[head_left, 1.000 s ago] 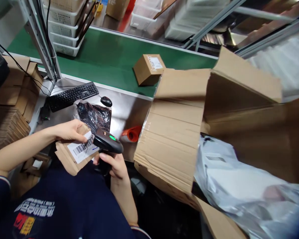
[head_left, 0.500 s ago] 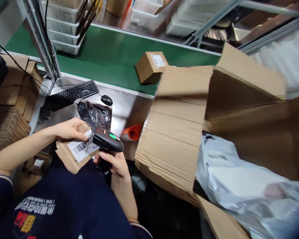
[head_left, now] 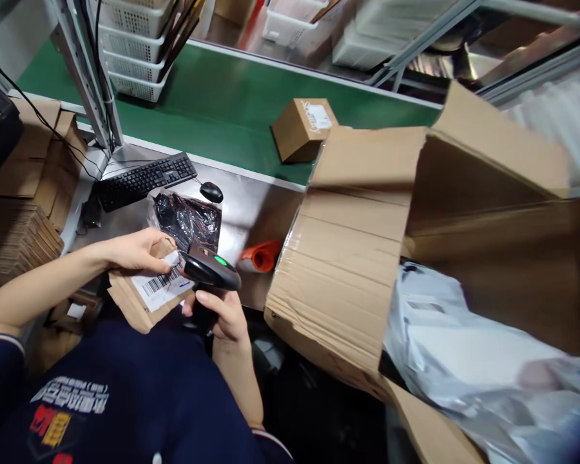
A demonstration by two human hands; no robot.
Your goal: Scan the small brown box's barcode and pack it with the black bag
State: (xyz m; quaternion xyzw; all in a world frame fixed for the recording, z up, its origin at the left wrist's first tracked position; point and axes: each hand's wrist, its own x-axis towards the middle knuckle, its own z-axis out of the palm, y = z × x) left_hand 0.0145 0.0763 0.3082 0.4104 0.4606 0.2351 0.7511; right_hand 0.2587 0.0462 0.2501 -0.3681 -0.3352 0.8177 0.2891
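Observation:
My left hand (head_left: 142, 250) pinches the upper edge of a brown cardboard mailer (head_left: 130, 303), thumb across its front. A white barcode label (head_left: 162, 289) is stuck on that mailer. My right hand (head_left: 228, 316) is wrapped around the handle of a black barcode scanner (head_left: 210, 265), which shows a green light on top. The scanner's head is right beside the label, overlapping its right end in the view. Behind the mailer, a dark item in a clear plastic bag (head_left: 187, 220) lies on the metal table (head_left: 244, 212).
A black keyboard (head_left: 147, 182) and mouse (head_left: 211, 192) lie behind the bag. An orange roll (head_left: 261, 256) sits beside a large open carton (head_left: 343, 251) containing grey plastic bags (head_left: 444, 335). A small box (head_left: 299, 132) stands on the green belt (head_left: 222, 103), with stacked white baskets (head_left: 135, 58) at left.
The whole view has shifted slightly, so the table and boxes appear a little further right. Both hands keep their hold on the mailer and the scanner, nearly unmoved.

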